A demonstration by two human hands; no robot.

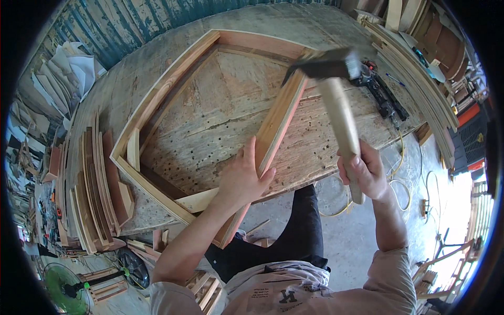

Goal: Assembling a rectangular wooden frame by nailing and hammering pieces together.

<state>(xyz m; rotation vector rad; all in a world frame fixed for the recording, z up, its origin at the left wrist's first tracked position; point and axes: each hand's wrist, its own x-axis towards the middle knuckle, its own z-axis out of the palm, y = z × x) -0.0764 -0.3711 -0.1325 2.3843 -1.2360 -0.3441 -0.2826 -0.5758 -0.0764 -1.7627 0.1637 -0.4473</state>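
Note:
A claw hammer (338, 107) with a pale wooden handle is raised in my right hand (367, 170), the fingers wrapped round the lower handle. Its dark head, a little blurred, hangs over the far right corner of a four-sided wooden frame (173, 81). My left hand (244, 176) lies across the frame's right-hand rail (281, 121), thumb on one side and fingers spread along the other. Beneath that hand a short pale brace (198, 200) spans the near corner, and another small brace (133, 149) sits in the left corner. The rail's near end sticks out past the table edge.
The worn wooden table (315, 142) is dotted with small holes. A black nail gun (386, 97) with a yellow hose (401, 152) lies at right. Wood strips are stacked at left (92, 184) and far right (420, 79). A green fan (65, 289) stands at lower left.

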